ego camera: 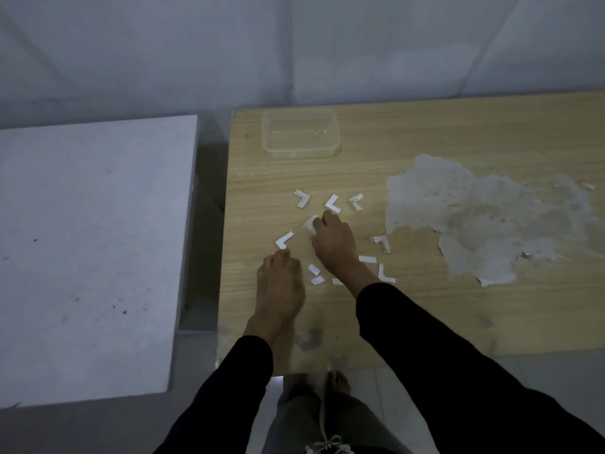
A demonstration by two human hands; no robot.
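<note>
Head view: right hand (330, 237) sits mid-table, fingers curled over and clamped on a white L-shaped held corner piece (310, 224), which sticks out at the hand's 10 o'clock, low over the wooden table (425, 142). Left hand (281, 283) is at the right hand's 7 o'clock, fingertips bunched; a loose L piece (284, 240) lies at its 12 o'clock, just at the fingertips. Contact or pinch there: cannot tell. Count of white pieces: one held and seven loose ones fully seen, three of them in a row at the right hand's 11 to 1 o'clock, e.g. the middle one (333, 204). Two more white fragments (366, 259) are part hidden by the right wrist. One clear plastic tub (300, 134) stands at 12 o'clock, well apart from the hands. One peeled patch (474, 217) at 3 o'clock. One white block (91, 250) off the table at 9 o'clock.
</note>
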